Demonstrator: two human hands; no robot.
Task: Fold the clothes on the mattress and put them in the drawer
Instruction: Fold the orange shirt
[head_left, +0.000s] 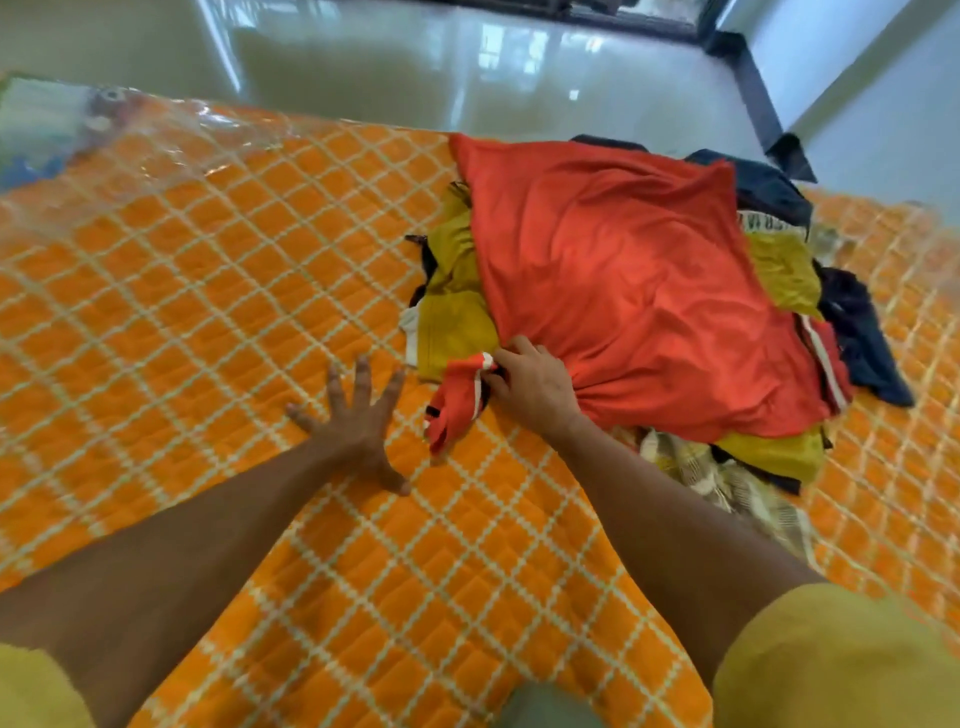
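In the head view, a soft, creased red shirt (623, 280) is draped over a rumpled clothes pile (779, 270) on the quilted, diamond-stitched orange mattress (208, 291); its bunched near edge is gripped by the right hand (535, 387), fingers curled. The left hand (358, 426) is spread flat on open mattress beside it

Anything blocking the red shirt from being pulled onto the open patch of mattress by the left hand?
Nothing visible. The right hand already grips the red shirt, which lies on top of the clothes pile. The mattress toward the spread left hand shows only bare orange quilting. No drawer is in view.
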